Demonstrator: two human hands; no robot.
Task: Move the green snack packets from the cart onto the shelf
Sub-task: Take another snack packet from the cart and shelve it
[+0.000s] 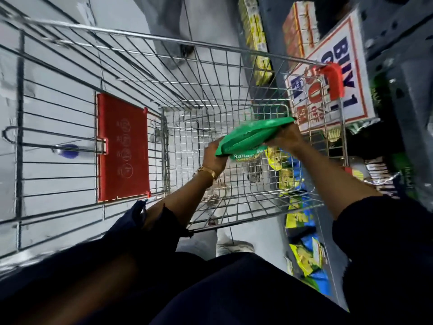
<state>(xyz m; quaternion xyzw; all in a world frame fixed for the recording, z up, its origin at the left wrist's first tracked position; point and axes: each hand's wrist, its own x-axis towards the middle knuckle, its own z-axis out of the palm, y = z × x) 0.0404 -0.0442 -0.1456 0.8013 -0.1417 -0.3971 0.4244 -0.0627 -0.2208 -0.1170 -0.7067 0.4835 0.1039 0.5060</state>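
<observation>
Two hands gripping green packets, wire cart, grey floor

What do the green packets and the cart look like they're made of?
Green packets: thin, flexible plastic film, slightly glossy; they bend and crease between the left hand and right hand. Cart: bare shiny metal wire welded in a grid, with a matte red flap, probably plastic.

Pic motion-blurred, esp. cart wires upper left. Green snack packets: count unclear, label partly hidden. Shelf goods at right smeared, cut by frame edge. Sign text partly covered by cart corner.
</observation>
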